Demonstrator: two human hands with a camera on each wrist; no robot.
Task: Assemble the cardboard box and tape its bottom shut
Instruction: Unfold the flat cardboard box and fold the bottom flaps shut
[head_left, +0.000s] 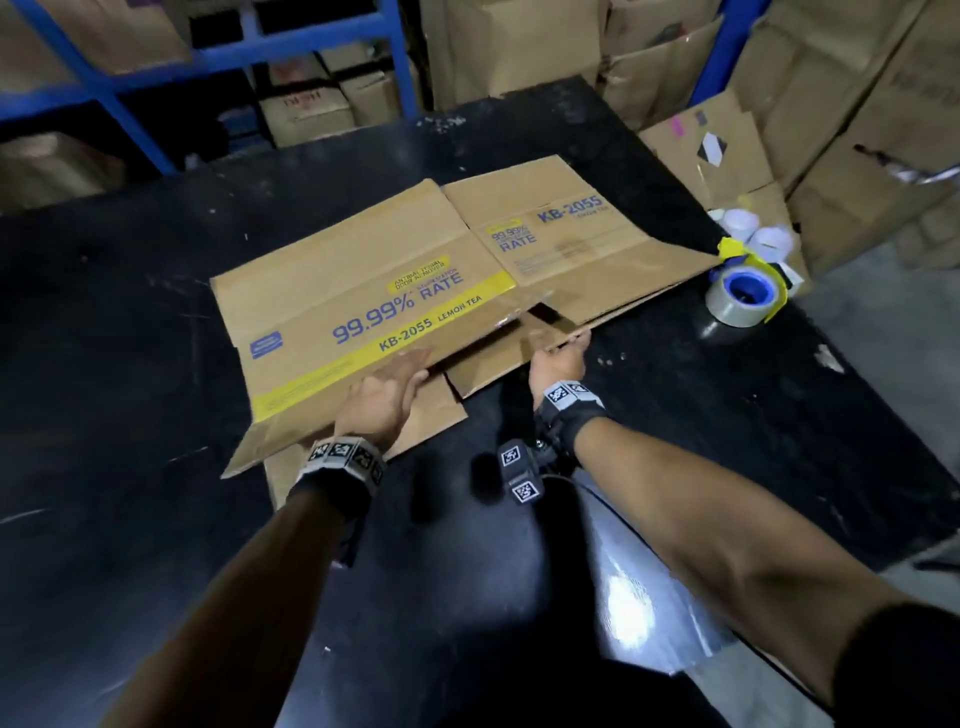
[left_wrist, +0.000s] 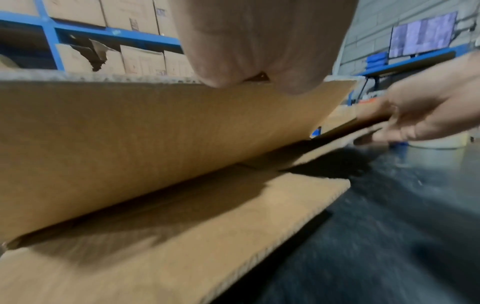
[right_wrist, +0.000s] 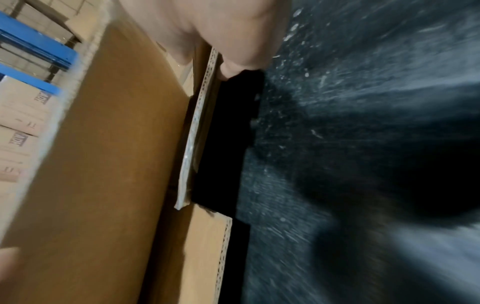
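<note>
A flattened cardboard box (head_left: 415, 270) printed "KB-2055" lies on the black table (head_left: 130, 364). My left hand (head_left: 387, 387) grips the near edge of its upper flap (left_wrist: 155, 133), fingers curled over the rim, and that flap stands raised off the lower flap (left_wrist: 207, 236). My right hand (head_left: 558, 358) pinches the edge of the neighbouring small flap (right_wrist: 205, 115) at the box's near right; the left wrist view shows this right hand (left_wrist: 415, 119) closed on the cardboard. A roll of clear tape in a yellow dispenser (head_left: 743, 296) sits at the table's right edge, apart from both hands.
Stacked cardboard cartons (head_left: 519, 47) and blue shelving (head_left: 130, 88) stand behind the table. An open carton with white rolls (head_left: 753, 234) sits beside the table's right edge. A cable (head_left: 649, 545) trails across the near table surface.
</note>
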